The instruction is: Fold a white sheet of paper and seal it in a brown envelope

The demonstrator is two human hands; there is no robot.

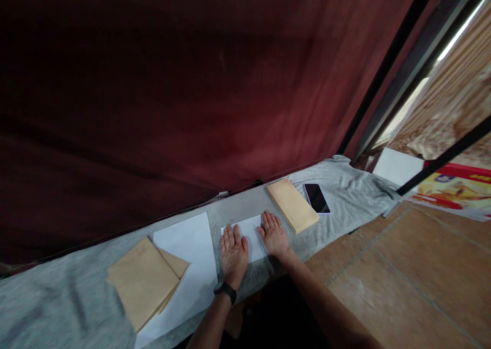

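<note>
A small white sheet of paper (253, 239), perhaps folded, lies on the grey cloth in front of me. On its left edge my left hand (233, 249) rests flat, fingers stretched out and pointing away from me. My right hand (274, 234) lies flat on the right edge, thumb apart from the fingers. Neither hand grips anything. Left of my hands is a larger white paper (195, 267), partly covered by several brown envelopes (148, 277). To the right of my right hand sits a neat stack of brown envelopes (293, 206).
A dark-screened phone (317, 198) lies beyond the envelope stack. Grey cloth (341, 185) covers the narrow surface, wrinkled at its right end. A dark red curtain-like sheet (215, 93) rises behind it. Black bars (383, 73), a colourful printed box (456, 190) and floor tiles (383, 277) are at right.
</note>
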